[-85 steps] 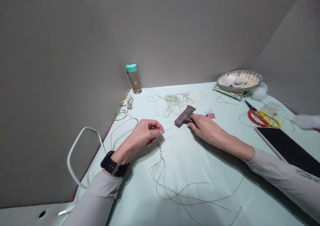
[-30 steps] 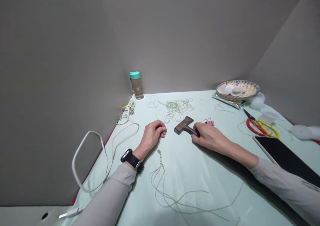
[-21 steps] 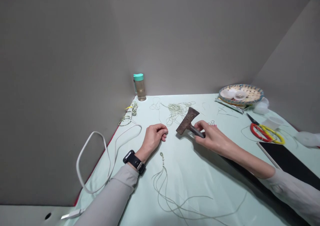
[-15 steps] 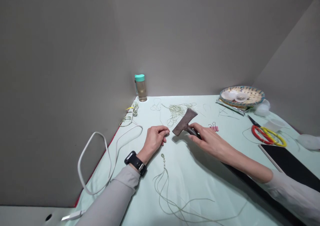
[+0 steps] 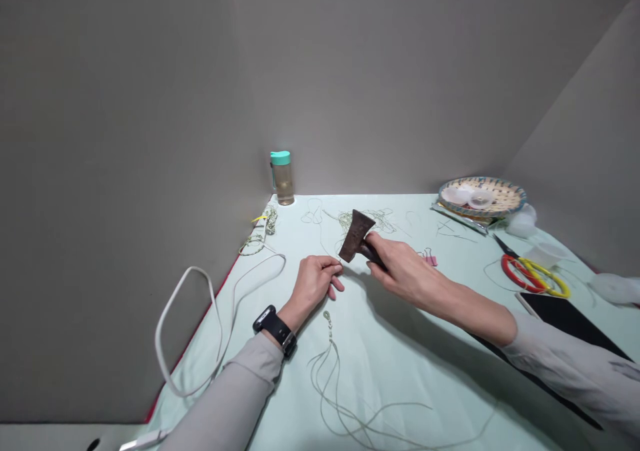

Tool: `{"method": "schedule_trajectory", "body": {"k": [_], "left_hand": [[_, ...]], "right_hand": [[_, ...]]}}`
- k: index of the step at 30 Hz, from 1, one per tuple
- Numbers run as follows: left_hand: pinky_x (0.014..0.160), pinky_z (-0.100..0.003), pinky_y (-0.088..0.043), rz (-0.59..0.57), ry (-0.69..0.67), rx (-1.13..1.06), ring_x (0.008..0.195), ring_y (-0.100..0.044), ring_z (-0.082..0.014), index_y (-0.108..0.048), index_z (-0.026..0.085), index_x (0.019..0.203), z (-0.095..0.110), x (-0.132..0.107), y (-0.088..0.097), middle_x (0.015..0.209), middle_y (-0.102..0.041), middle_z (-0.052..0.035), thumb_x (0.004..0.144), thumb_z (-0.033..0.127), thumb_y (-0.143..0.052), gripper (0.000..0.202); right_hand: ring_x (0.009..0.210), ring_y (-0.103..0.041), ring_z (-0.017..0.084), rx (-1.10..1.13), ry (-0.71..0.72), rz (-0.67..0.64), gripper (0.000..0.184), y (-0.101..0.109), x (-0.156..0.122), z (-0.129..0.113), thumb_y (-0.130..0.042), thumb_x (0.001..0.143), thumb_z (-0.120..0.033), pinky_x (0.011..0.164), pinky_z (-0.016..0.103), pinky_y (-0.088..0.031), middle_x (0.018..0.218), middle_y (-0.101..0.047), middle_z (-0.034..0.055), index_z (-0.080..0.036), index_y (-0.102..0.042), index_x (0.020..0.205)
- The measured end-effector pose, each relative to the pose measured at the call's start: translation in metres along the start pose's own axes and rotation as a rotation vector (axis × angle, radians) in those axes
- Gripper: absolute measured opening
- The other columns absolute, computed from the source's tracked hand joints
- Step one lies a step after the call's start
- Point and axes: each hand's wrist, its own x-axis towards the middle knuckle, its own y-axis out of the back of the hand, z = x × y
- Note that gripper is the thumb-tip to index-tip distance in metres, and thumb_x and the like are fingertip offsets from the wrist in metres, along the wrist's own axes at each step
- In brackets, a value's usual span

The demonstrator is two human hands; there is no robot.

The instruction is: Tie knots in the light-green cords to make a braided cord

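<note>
My right hand [image 5: 400, 264] grips the dark handle of a hammer [image 5: 357, 236], whose brown iron head flares at its upper end. The head is tilted above the table, its lower corner close to the fingertips of my left hand [image 5: 316, 278]. Thumb and index finger of that hand are pinched together near the tabletop; what they hold is too small to make out. Below it lies a knotted green cord piece [image 5: 328, 324] with a loop on top and several long loose strands [image 5: 345, 414]. A tangle of thin green cord [image 5: 380, 219] lies behind the hammer.
A bottle with a teal lid [image 5: 283, 179] stands at the back left. White cable [image 5: 163, 344] loops along the left edge. On the right are scissors [image 5: 530, 274], a woven basket [image 5: 515, 201], a pink binder clip [image 5: 429, 260] and a black tablet-like slab [image 5: 575, 324].
The hammer has shifted left and turned more upright, closer to my left fingertips. My left hand has moved slightly right, with its lower fingers more extended.
</note>
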Motion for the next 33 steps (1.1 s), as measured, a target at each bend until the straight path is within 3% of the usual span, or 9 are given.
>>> {"method": "schedule_trajectory", "body": {"k": [8, 33], "left_hand": [[0.070, -0.035, -0.058, 0.016, -0.035, -0.120, 0.074, -0.067, -0.0156, -0.065, 0.013, 0.096, 0.000, 0.002, -0.003, 0.088, -0.069, -0.0024, 0.093, 0.033, -0.059, 0.020], [0.066, -0.032, -0.058, 0.063, -0.068, -0.168, 0.071, -0.066, -0.0144, -0.065, 0.013, 0.097, -0.007, 0.007, -0.007, 0.087, -0.069, -0.0020, 0.093, 0.031, -0.060, 0.019]], "right_hand": [[0.069, -0.059, 0.012, -0.017, 0.033, -0.011, 0.021, -0.008, 0.007, 0.000, -0.054, 0.096, -0.032, 0.064, 0.028, -0.051, 0.085, -0.060, 0.0007, -0.014, -0.058, 0.106], [0.064, -0.057, 0.011, -0.059, -0.034, -0.050, 0.023, 0.001, 0.015, -0.013, -0.054, 0.097, -0.033, 0.060, 0.026, -0.051, 0.083, -0.060, 0.0003, -0.014, -0.058, 0.107]]}}
